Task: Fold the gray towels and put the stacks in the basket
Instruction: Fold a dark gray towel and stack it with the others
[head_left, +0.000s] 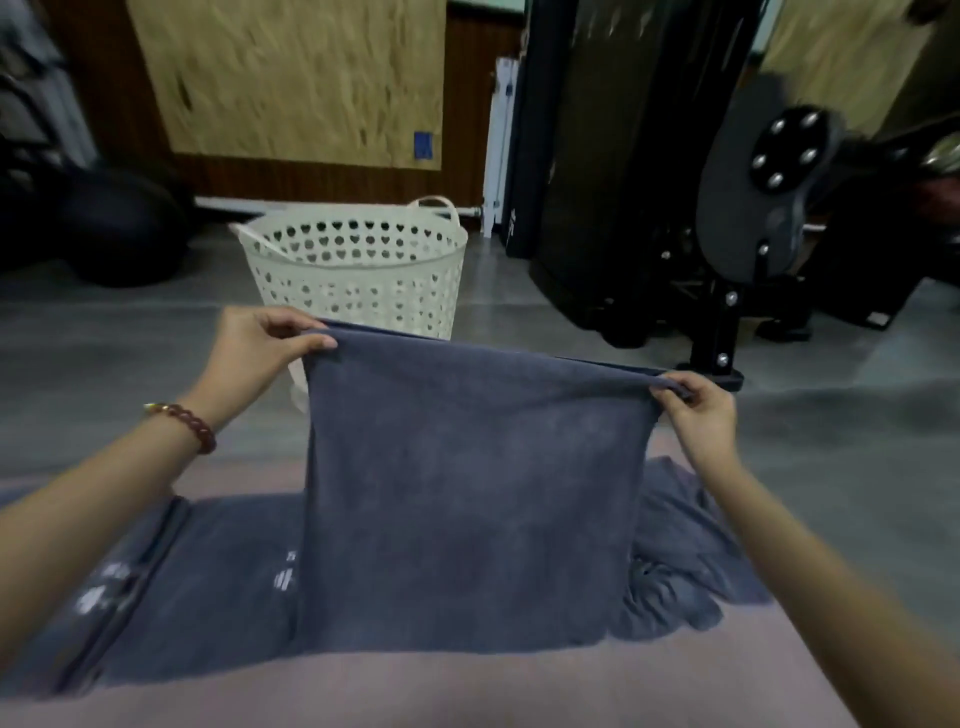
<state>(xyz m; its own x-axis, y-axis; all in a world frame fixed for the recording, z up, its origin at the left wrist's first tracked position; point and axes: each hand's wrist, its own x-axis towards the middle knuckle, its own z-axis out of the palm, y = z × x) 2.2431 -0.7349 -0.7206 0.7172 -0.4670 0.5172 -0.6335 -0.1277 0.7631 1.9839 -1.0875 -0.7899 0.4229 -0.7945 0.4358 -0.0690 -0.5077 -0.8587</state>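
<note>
Nearest is a pink surface (467, 686) that carries the gray towels. On its left lie flat folded towels (208, 587) with small white labels, and on its right sits a crumpled heap of towels (680, 561). Between them hangs the held towel (467, 467), stretched upright like a curtain, its lower part reaching down to the pink surface and covering the inner edges of both piles.

The left hand (260, 343) pinches the towel's upper left corner between thumb and fingers, a narrow grip holding cloth. A dark red bead bracelet (182, 423) circles that wrist. The right hand (696, 410) has the same narrow grip on the upper right corner, which sits lower than the left, so the top edge slopes.

Beyond the towel, on the gray floor (519, 291), stands the white perforated basket (358, 270). The raised left corner hides part of its lower wall. A black exercise machine (649, 182) stands right of the basket and a dark rounded bag (104, 228) left of it. Farthest back, a wooden board (291, 78) leans on the wall.
</note>
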